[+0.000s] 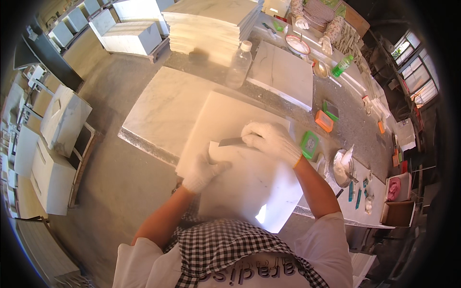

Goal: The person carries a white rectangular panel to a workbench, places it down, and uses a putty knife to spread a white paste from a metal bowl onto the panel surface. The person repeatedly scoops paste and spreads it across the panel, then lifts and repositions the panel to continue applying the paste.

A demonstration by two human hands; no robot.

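A polished white marble tile [245,180], with light glaring off its near right part, lies in front of me and overlaps a second pale slab [218,113]. My left hand [204,173], in a white knit glove, grips the tile's left edge with the thumb on top. In the same kind of glove, my right hand [272,140] is closed on a dark, flat, straight-edged blade [229,142], which rests along the tile's far edge. Its exact kind is hard to tell. A green abrasive block [309,145] lies just right of that hand.
A marble slab [158,113] sits to the left on the bench. Beyond stand a clear bottle [239,65], a tall tile stack [206,33] and another slab [281,72]. An orange block [324,121] and a bowl of white paste [342,168] lie right. A co-worker's gloved hands [325,44] show across the bench.
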